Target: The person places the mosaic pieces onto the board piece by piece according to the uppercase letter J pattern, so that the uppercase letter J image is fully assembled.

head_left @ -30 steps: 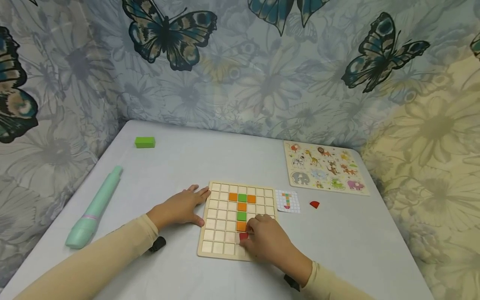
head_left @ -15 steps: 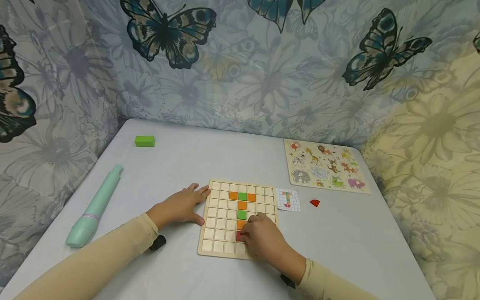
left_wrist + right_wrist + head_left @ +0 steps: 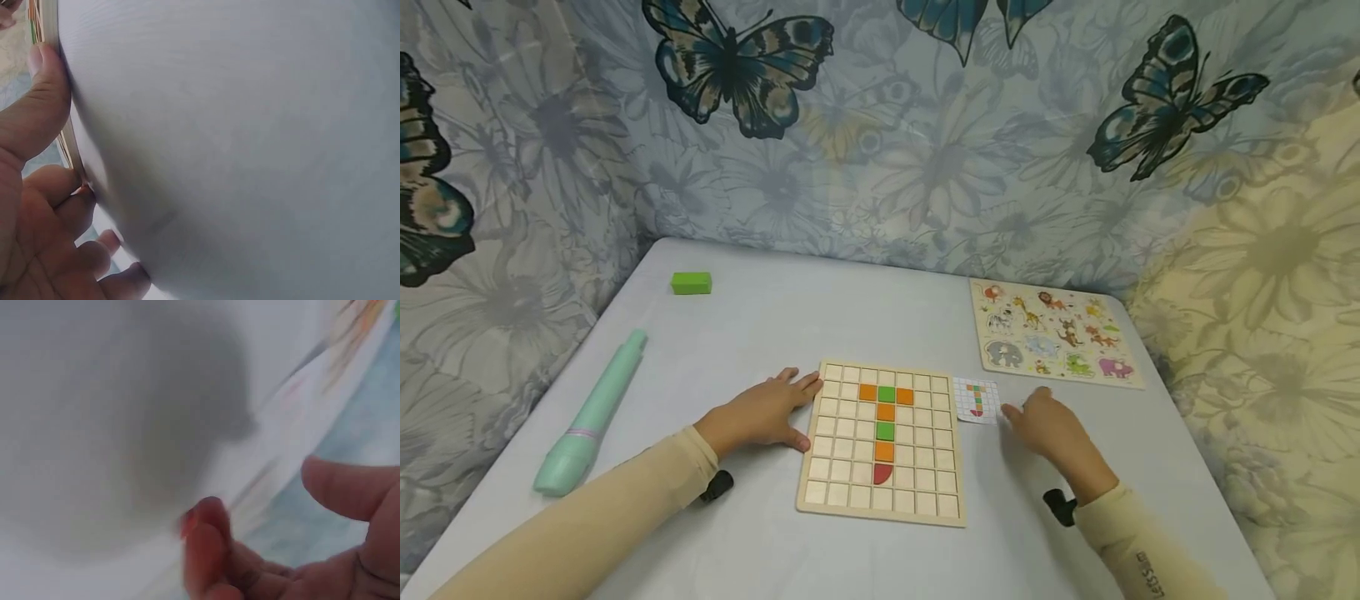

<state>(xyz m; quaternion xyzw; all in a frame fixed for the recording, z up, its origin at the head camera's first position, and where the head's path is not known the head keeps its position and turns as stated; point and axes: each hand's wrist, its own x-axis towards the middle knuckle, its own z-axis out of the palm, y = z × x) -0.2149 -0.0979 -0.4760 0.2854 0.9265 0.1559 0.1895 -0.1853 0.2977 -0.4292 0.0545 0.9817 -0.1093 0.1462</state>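
Observation:
A wooden grid board (image 3: 925, 483) lies on the table, with orange and green square tiles (image 3: 886, 412) set in a T and one red quarter-circle tile (image 3: 882, 474) at the foot of the stem. Against the board's left edge rests my left hand (image 3: 762, 417), thumb and fingertips touching its side in the left wrist view. My right hand (image 3: 1051, 432) is beyond the board's right side, beside the pattern card (image 3: 976, 400). In the right wrist view, thumb and fingers stand apart, and a red tile (image 3: 187, 524) shows at the fingertips; the head view hides it behind the hand.
An animal picture board (image 3: 1056, 333) lies at the back right. A green block (image 3: 691, 283) sits at the back left, and a mint-green tapered object (image 3: 591, 417) lies along the left side. The patterned wall stands close behind the table.
The right hand has let go of the red quarter-circle tile in its grid square and moved right, off the board, to the loose red tile. The left hand stays put.

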